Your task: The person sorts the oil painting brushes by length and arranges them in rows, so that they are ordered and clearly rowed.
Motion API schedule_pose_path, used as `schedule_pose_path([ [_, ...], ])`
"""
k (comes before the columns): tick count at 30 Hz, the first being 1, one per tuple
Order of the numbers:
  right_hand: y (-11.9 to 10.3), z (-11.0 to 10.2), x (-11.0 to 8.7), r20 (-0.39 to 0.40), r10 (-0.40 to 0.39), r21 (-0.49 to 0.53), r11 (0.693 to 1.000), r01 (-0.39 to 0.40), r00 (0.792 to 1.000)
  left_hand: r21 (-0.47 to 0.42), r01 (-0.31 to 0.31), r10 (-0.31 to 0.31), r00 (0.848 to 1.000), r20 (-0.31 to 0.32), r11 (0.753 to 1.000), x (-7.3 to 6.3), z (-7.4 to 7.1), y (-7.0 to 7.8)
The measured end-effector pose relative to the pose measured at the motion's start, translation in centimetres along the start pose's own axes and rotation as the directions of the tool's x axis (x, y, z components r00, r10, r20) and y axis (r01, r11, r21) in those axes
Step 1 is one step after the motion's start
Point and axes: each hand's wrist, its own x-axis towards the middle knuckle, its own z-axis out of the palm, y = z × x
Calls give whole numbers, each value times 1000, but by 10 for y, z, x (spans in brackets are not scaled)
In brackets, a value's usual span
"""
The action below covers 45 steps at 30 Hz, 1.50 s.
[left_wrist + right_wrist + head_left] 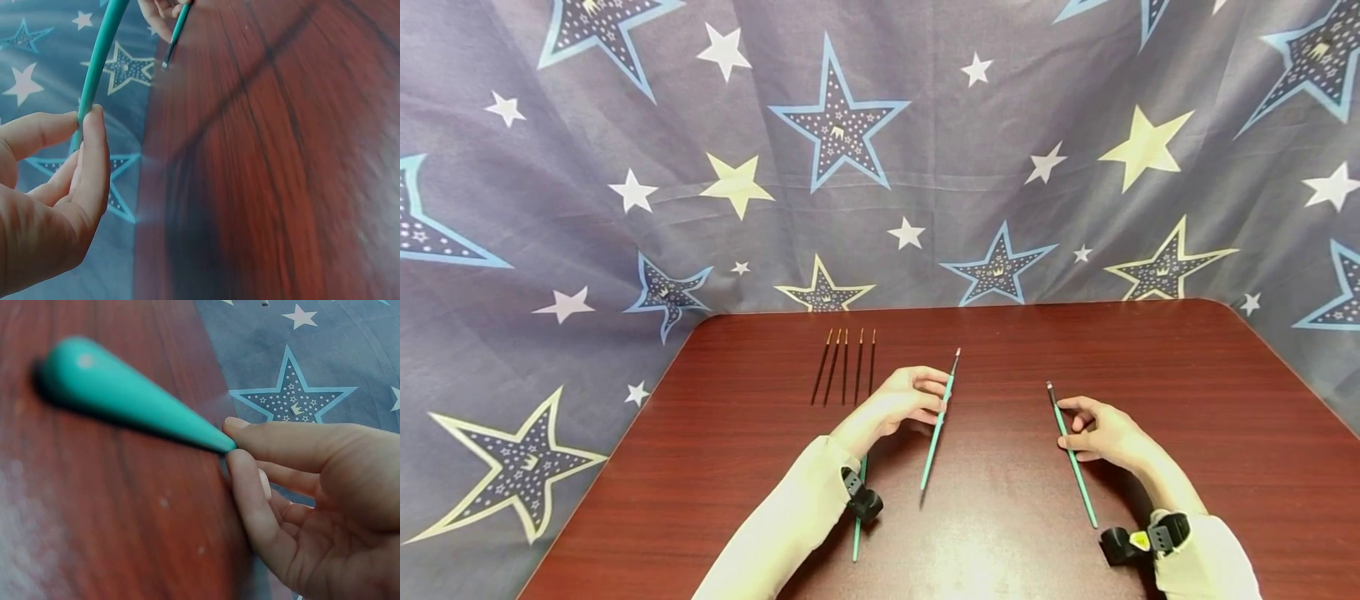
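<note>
My left hand (904,400) pinches a teal-handled paintbrush (934,450) between thumb and fingers, above the middle of the table. Its pale tip points toward the back; in the left wrist view, the teal handle (103,53) rises from the fingertips. To the right, my right hand (1108,432) pinches a second teal paintbrush (1080,483), dark near its tip, which also points away from me. The right wrist view shows its rounded handle end (94,375) up close. A third teal paintbrush (856,540) lies partly hidden beneath my left forearm.
Several thin dark brushes (844,367) lie side by side at the back left of the reddish-brown table (1000,350). Behind the table hangs a grey cloth (940,142) printed with stars. A small black camera sits on each wrist.
</note>
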Motion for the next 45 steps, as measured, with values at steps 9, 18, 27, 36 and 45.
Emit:
schedule_pose_path([
  [9,1,0,1,-3,-2,0,1000,2,1000,42,10,-8,999,-49,999,-18,-21,-3],
  [18,1,0,0,-2,-1,3,1000,1,1000,47,18,-15,998,-69,999,-34,-41,-7],
  [27,-1,0,0,4,6,6,1000,-6,1000,103,56,-42,989,-139,993,-49,-56,-13],
  [36,-2,0,0,-12,5,-29,1000,-5,1000,92,62,-45,982,-184,994,-64,-71,-23],
  [45,-8,2,-2,-25,27,-80,996,-29,999,107,77,-53,976,-212,991,-83,-83,-31],
])
